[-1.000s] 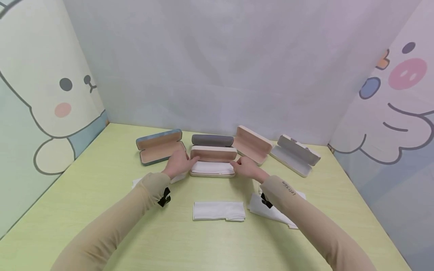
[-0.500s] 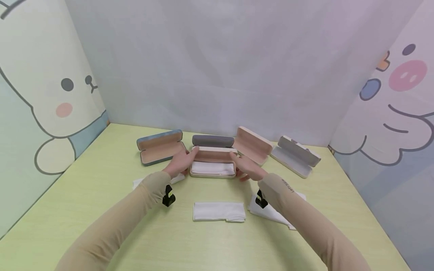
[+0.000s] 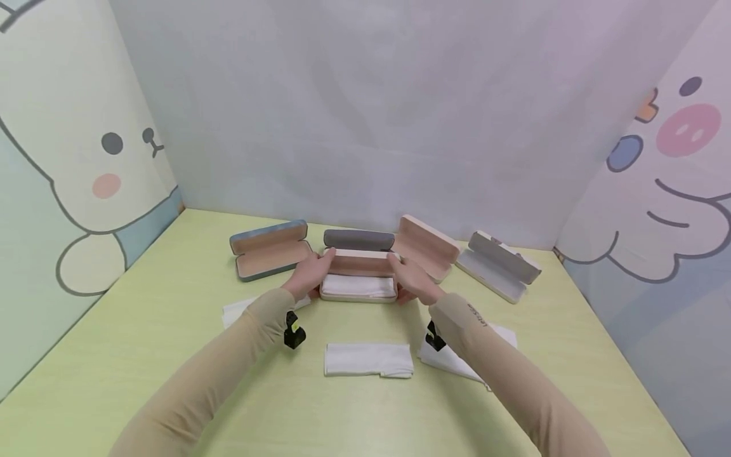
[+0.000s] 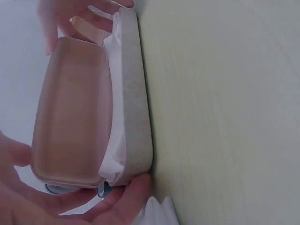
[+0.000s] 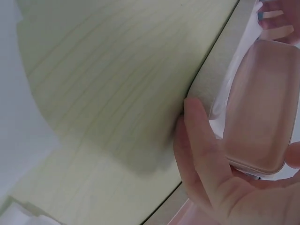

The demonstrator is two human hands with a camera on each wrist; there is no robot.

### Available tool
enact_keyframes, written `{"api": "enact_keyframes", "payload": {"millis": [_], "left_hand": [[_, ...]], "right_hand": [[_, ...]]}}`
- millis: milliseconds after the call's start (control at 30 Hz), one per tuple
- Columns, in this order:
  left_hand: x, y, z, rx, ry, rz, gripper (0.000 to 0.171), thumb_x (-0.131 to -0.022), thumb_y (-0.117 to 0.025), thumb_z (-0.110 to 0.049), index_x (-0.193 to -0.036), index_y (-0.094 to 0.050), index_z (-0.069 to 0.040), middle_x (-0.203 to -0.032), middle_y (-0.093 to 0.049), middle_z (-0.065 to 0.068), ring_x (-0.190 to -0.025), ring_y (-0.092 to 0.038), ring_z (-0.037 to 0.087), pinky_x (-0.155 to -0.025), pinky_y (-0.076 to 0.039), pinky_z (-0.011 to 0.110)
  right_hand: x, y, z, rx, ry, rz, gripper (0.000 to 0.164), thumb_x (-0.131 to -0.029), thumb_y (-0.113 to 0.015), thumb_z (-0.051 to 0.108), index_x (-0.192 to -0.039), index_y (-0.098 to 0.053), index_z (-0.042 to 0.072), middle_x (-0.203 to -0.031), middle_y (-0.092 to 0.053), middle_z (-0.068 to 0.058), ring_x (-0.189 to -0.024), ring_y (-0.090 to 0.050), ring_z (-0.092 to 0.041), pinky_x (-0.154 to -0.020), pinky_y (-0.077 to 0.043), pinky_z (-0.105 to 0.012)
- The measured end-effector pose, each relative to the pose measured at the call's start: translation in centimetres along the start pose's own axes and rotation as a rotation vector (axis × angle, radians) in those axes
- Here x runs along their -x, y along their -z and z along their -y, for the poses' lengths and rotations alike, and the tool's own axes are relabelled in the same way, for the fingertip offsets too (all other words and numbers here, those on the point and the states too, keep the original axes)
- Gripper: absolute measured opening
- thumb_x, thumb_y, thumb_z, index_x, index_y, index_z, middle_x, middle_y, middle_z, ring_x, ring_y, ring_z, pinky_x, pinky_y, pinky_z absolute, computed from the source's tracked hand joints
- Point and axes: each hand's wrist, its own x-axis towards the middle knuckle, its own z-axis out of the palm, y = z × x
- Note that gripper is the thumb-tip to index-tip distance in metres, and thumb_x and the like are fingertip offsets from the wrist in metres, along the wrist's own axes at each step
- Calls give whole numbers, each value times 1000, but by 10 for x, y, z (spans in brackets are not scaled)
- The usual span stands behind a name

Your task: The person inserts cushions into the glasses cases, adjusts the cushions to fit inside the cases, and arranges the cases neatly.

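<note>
An open glasses case [image 3: 365, 299] with a brown inner lining stands in the middle of the table. A folded white cloth [image 3: 358, 285] lies in its base. At the case's left end my left hand [image 3: 308, 274] holds on, thumb by the raised lid [image 4: 72, 112] and fingers along the base. My right hand [image 3: 415, 280] grips the other end likewise; in the right wrist view its fingertips [image 5: 194, 110] press the base's outer side and its thumb is at the lid's edge.
Behind stands a dark grey case [image 3: 360, 239]. An open blue case [image 3: 271, 251] is left; a pink case [image 3: 425, 247] and a grey-white case [image 3: 497, 266] are right. White cloths lie in front [image 3: 368, 360], at left [image 3: 235, 311] and under the right forearm [image 3: 448, 362].
Both thumbs have moved up from the cloth in the base to the lid's upper corners, and the fingers have come round the case's ends. The case stays in place, lid raised.
</note>
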Motion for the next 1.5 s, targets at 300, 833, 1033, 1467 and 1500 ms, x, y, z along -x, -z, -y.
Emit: {"api": "enact_keyframes", "payload": {"millis": [300, 833, 1033, 1467, 1500], "left_hand": [[2, 3, -2, 117, 38, 97, 69, -102, -28, -48, -150, -20, 1, -145, -38, 22, -120, -53, 36, -92, -51, 47], [5, 13, -10, 129, 15, 235, 62, -106, -25, -34, -152, -7, 2, -158, -15, 24, -137, -34, 43, -104, -40, 52], [7, 15, -10, 105, 3, 273, 63, -106, -24, -33, -153, 4, 0, -160, -5, 23, -141, -25, 46, -110, -34, 55], [8, 13, -3, 121, -19, 269, 56, -105, -31, -27, -146, -12, 6, -152, -19, 28, -138, -34, 43, -104, -41, 51], [8, 14, -2, 123, -22, 270, 53, -105, -31, -27, -144, -16, 6, -152, -21, 27, -136, -36, 41, -103, -42, 50]], "right_hand": [[1, 4, 2, -55, -9, 63, 69, -102, -30, 47, -149, -19, -3, -120, -48, -26, -78, -57, -25, -69, -59, -40], [2, 15, 8, -118, 23, 158, 52, -104, -38, 29, -147, -25, 4, -140, -39, -22, -81, -54, -29, -76, -58, -44], [5, 17, 6, -126, 27, 151, 52, -103, -42, 26, -148, -27, 5, -133, -44, -25, -80, -56, -30, -76, -58, -45], [5, 17, 3, -24, 33, 227, 39, -104, -39, 24, -123, -47, -9, -120, -51, -23, -94, -59, -29, -85, -56, -38], [5, 17, 3, -18, 38, 228, 38, -104, -39, 23, -123, -47, -9, -119, -51, -23, -95, -59, -28, -85, -56, -38]]}}
